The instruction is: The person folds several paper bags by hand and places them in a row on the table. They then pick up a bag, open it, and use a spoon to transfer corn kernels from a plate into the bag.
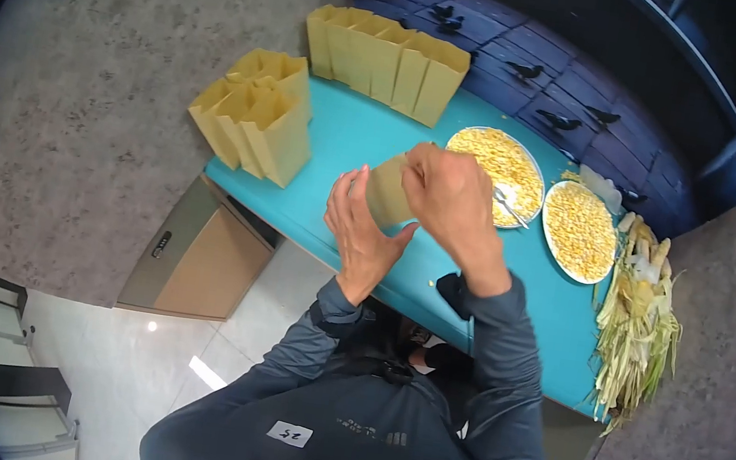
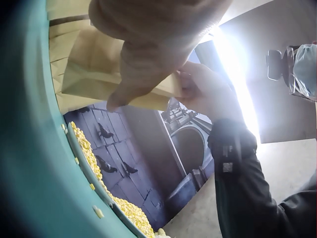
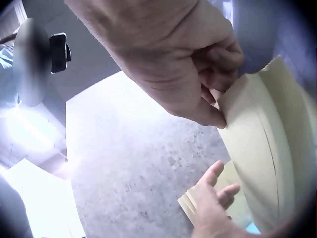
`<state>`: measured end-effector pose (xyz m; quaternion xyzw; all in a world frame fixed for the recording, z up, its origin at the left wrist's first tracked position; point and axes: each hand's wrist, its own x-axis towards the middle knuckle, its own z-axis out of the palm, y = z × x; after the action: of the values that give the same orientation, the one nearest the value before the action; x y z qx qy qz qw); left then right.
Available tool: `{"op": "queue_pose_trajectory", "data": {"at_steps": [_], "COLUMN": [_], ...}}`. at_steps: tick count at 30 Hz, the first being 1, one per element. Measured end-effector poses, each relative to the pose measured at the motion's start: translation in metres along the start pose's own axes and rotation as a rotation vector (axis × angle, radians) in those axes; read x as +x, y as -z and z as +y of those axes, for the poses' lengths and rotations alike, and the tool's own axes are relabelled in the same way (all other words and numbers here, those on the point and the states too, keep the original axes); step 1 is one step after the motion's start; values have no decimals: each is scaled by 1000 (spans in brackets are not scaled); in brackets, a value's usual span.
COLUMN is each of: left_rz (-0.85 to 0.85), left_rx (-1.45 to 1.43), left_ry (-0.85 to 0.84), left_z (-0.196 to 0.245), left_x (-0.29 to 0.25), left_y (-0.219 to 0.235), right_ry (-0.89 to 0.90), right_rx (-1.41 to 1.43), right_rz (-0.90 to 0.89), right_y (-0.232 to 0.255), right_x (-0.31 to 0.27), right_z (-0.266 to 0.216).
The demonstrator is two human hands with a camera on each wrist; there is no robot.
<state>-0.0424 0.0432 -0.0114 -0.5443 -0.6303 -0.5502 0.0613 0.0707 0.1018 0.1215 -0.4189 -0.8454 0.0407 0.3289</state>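
Observation:
A brown paper bag (image 1: 385,193) is between my two hands over the teal table. My right hand (image 1: 455,195) pinches its toothed top edge with curled fingers, seen close up in the right wrist view, where the bag (image 3: 255,144) shows its folded side. At the bag's left side is my left hand (image 1: 360,237), its fingers extended and its thumb spread below the bag. In the left wrist view, this hand's fingers and thumb span the front of the bag (image 2: 91,82). What the bag contains is hidden.
Paper bags (image 1: 273,137) stand open at the table's left, and a row of bags (image 1: 383,58) lines the back. On the right are an oval plate of corn kernels (image 1: 514,161), with a spoon (image 1: 508,205), another plate of kernels (image 1: 579,232), and corn husks (image 1: 636,334).

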Motion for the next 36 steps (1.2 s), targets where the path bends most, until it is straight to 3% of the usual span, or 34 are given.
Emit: {"op": "queue_pose_trajectory", "data": {"at_steps": [5, 9, 12, 14, 16, 18, 20, 21, 23, 26, 30, 36], "left_rz": [-93, -149, -135, -203, -218, -225, -252, -271, -269, -334, -415, -503], "left_rx": [53, 32, -70, -88, -112, -99, -139, -178, -318, -245, -235, -305], "left_ry": [-6, -25, -53, 55, 72, 79, 109, 140, 212, 35, 74, 173], "left_z": [-1, -3, -13, -19, -27, -34, -53, -58, -50, -60, -62, -53], "left_x": [-15, -26, -29, -25, -18, -15, -17, -18, -16, -19, -18, -7], "left_y": [-11, -16, -21, -11, 2, 14, 19, 17, 15, 14, 15, 26], "right_ry": [-148, -175, -96, -133, -321, -512, -664, -672, -810, -820, -786, -840], "right_rx": [243, 257, 362, 466, 453, 419, 225, 220, 44, -5, -60, -1], "right_rz": [71, 59, 205, 377, 373, 498, 530, 534, 374, 319, 197, 221], "right_y": [7, 7, 16, 26, 36, 26, 23, 22, 19, 11, -9, -35], "right_x": [-39, -53, -66, -79, -100, -125, -146, -154, -165, -163, -155, -145], "right_z": [6, 5, 6, 11, 42, 94, 139, 155, 178, 189, 215, 237]}}
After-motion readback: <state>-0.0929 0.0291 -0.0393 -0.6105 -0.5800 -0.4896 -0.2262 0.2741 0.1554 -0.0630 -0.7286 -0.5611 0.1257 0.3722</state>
